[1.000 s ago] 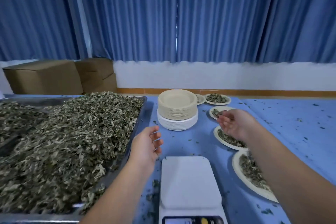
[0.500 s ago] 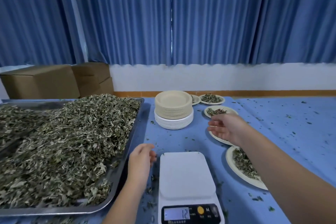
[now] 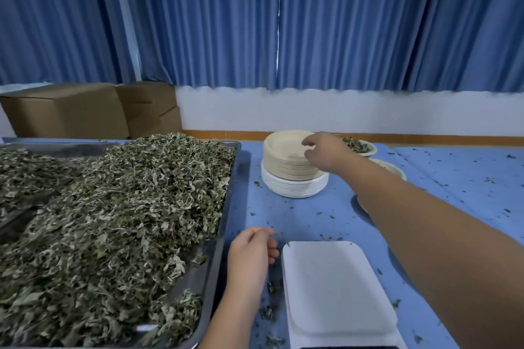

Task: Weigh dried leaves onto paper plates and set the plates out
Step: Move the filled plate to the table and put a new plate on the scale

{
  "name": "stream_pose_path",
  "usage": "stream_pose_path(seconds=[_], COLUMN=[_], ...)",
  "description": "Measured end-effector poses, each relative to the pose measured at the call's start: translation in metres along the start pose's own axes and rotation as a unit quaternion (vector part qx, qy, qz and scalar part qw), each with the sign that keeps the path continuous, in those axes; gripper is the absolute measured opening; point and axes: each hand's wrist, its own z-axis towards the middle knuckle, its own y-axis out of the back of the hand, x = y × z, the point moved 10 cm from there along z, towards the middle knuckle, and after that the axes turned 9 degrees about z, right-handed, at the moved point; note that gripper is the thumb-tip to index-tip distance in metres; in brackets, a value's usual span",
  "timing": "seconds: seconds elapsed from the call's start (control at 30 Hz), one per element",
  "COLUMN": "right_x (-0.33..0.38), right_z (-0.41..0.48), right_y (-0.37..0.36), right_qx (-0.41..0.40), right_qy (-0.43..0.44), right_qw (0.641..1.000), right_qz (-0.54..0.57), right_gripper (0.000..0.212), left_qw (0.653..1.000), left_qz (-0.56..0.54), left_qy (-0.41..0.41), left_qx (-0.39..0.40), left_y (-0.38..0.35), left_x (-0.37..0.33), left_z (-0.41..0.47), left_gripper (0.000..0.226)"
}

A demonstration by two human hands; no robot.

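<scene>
Right hand (image 3: 326, 151): over the near rim of the plate stack (image 3: 283, 163), fingers bent at the top plate, can't tell if it's actually gripping.
Left hand (image 3: 251, 252): loosely curled, holding nothing, between tray (image 3: 226, 221) and scale (image 3: 334, 286).
Dried leaves (image 3: 113, 221): heaped in the tray, just left of the left hand.
Filled plate (image 3: 358, 147): right behind the right hand.
</scene>
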Motion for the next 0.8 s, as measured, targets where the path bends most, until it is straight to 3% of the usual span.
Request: stream_pose_path(seconds=[0.13, 0.3, 0.57, 0.8], right_x=[0.012, 0.021, 0.008, 0.016], right_z=[0.004, 0.003, 0.011, 0.010], right_y=[-0.017, -0.020, -0.011, 0.010], right_qx=[0.069, 0.093, 0.075, -0.001], right_qy=[0.003, 0.005, -0.023, 0.061], right_qw=[0.995, 0.988, 0.996, 0.998], right_qz=[-0.065, -0.122, -0.040, -0.009], right_gripper=[0.037, 0.039, 0.032, 0.020], left_qw=[1.000, 1.000, 1.000, 1.000], left_qz=[0.012, 0.002, -0.004, 0.007], left_qy=[-0.001, -0.001, 0.004, -0.001], left_qx=[0.004, 0.002, 0.009, 0.011], left_y=[-0.001, 0.000, 0.000, 0.000], left_x=[0.002, -0.001, -0.001, -0.002], left_z=[-0.003, -0.001, -0.003, -0.001], left_gripper=[0.017, 0.019, 0.019, 0.018])
